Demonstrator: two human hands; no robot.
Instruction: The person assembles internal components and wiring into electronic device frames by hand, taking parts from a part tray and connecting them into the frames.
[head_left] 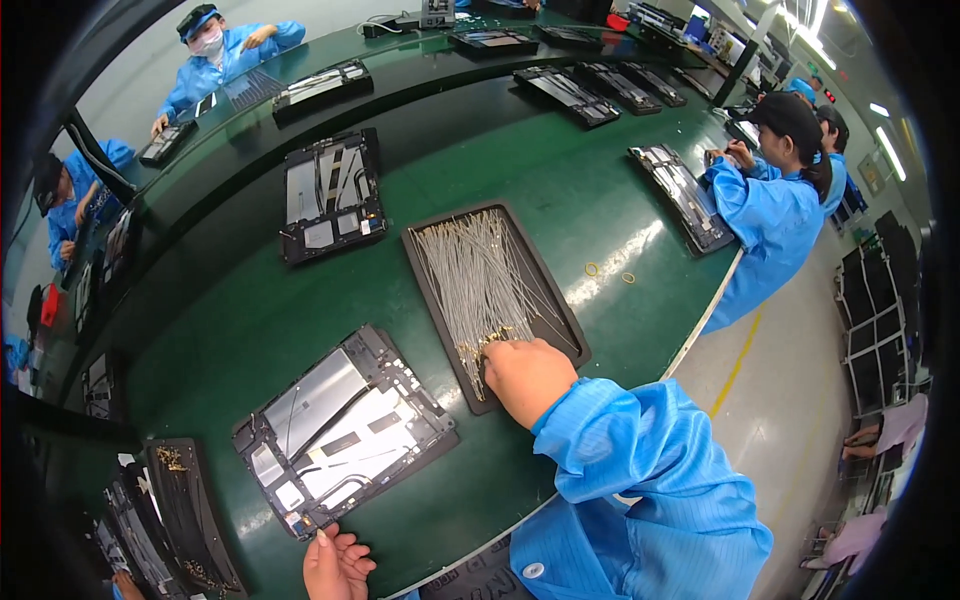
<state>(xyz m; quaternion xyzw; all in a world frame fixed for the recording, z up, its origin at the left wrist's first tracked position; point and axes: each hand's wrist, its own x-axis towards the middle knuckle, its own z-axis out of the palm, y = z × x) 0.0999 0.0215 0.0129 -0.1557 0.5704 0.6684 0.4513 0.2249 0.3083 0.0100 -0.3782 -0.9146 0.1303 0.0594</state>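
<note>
A bundle of thin grey cables (470, 280) with gold-coloured ends lies in a black tray (545, 275). My right hand (525, 378) reaches over the tray's near end, its fingers closed among the cable ends; the fingertips are partly hidden. Left of the tray lies an opened tablet (350, 430), its silver plates, black frame and inner wiring facing up. My left hand (338, 565) is at the tablet's near corner, thumb and forefinger pinched against the edge, the other fingers curled.
More opened tablets lie around, one (333, 193) beyond mine. A dark tray (185, 520) of black cables stands at lower left. Two yellow rubber bands (592, 269) lie right of the cable tray. A co-worker in blue (775, 200) sits at the right; others work across the green bench (450, 165).
</note>
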